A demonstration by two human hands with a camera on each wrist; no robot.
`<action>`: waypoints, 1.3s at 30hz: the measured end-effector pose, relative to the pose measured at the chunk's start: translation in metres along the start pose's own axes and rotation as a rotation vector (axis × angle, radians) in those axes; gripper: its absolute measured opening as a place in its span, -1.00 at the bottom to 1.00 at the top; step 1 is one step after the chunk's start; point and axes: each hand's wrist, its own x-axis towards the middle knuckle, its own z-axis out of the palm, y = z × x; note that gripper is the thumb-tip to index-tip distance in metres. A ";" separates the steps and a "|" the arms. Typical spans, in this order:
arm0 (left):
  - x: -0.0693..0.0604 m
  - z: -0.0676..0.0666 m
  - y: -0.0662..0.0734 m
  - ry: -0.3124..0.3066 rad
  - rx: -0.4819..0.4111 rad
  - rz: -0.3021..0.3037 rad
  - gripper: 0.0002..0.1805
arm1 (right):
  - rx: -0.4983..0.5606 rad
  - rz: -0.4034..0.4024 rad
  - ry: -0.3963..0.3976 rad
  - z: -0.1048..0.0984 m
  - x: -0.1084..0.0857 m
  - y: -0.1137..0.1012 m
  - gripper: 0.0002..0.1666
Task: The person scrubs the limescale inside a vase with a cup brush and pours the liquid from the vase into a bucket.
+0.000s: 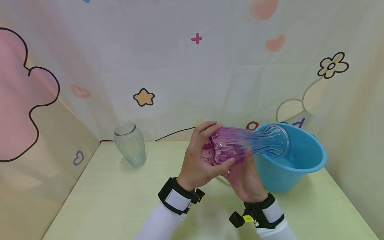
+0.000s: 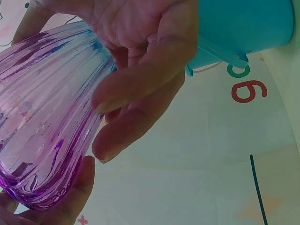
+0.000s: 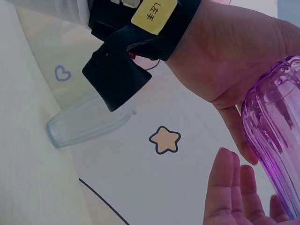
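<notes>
A ribbed glass vase (image 1: 232, 140), purple at the base and blue toward its flared mouth, lies nearly sideways in the air. Its mouth is over the near-left rim of a light blue bucket (image 1: 285, 180). My left hand (image 1: 198, 160) grips the purple base, fingers over the far side and thumb on the near side. Beneath the vase's middle is my right hand (image 1: 244, 176), its thumb against the glass. In the right wrist view, the right hand's fingers (image 3: 220, 187) extend fairly straight beside the vase. The glass looks empty.
A clear ribbed vase (image 1: 130, 145) stands upright at the back left of the pale table (image 1: 114, 200). Partly hidden below my hands is a pale curved rim (image 1: 223, 180). Behind the table hangs a patterned curtain (image 1: 180, 66).
</notes>
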 end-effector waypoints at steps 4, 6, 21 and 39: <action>0.006 -0.001 0.001 0.000 0.034 0.026 -0.05 | 0.029 -0.017 -0.028 0.001 0.002 -0.001 -0.09; 0.010 -0.001 0.002 -0.003 0.055 0.027 -0.05 | 0.044 -0.030 -0.042 0.001 0.003 -0.001 -0.07; 0.036 -0.007 0.014 -0.018 0.157 0.190 -0.03 | 0.140 -0.083 -0.064 0.011 0.008 -0.005 0.01; 0.028 -0.004 0.012 -0.037 0.090 0.144 -0.02 | 0.093 -0.112 -0.067 0.004 0.007 -0.006 0.02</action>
